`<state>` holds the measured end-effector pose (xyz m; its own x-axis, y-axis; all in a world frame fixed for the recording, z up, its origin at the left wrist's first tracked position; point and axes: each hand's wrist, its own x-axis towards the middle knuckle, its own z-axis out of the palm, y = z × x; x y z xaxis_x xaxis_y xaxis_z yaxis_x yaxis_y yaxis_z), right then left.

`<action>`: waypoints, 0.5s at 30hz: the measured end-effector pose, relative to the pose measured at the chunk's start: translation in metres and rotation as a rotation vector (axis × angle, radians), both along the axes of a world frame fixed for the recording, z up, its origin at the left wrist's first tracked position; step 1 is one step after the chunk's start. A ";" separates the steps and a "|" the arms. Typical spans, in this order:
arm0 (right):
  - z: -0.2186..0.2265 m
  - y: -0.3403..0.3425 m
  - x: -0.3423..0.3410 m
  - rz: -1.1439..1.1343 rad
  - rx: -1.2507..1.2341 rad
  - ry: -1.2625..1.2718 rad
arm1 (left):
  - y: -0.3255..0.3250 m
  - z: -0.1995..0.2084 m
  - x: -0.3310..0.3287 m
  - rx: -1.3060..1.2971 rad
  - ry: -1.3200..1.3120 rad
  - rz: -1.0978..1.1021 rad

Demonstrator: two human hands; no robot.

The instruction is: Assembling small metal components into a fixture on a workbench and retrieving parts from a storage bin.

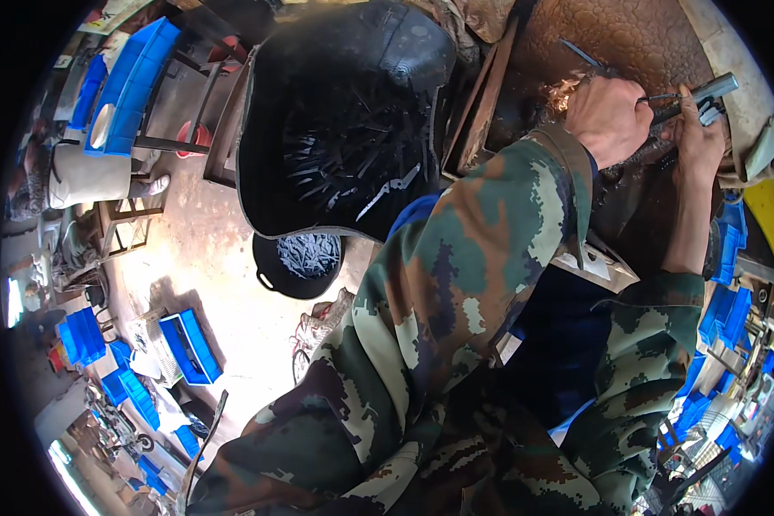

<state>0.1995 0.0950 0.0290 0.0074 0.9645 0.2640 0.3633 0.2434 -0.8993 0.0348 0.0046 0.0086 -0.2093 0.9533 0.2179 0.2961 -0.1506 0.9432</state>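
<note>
Forming a fist, your left hand (611, 120) hides what it grips; a thin metal strip (580, 52) juts just beyond it, orange sparks (562, 92) at its left. Beside it, your right hand (698, 142) grasps a grey metal cylinder (715, 87).

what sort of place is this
Probably a metalworking workshop: what look like sparks beside the left hand, a black tub of dark strips, and blue bins around the room.

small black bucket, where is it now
The small black bucket sits left of centre in the head view, at mid-height, just below the large black tub.
</note>
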 end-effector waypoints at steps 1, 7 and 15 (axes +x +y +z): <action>0.001 0.000 0.000 -0.004 0.001 -0.002 | 0.000 -0.001 0.002 0.001 -0.002 -0.004; 0.004 -0.005 -0.008 -0.007 0.017 0.025 | 0.001 -0.007 0.004 0.040 0.036 0.006; 0.000 0.003 -0.003 0.022 0.011 0.020 | 0.004 -0.013 0.004 0.016 0.072 -0.019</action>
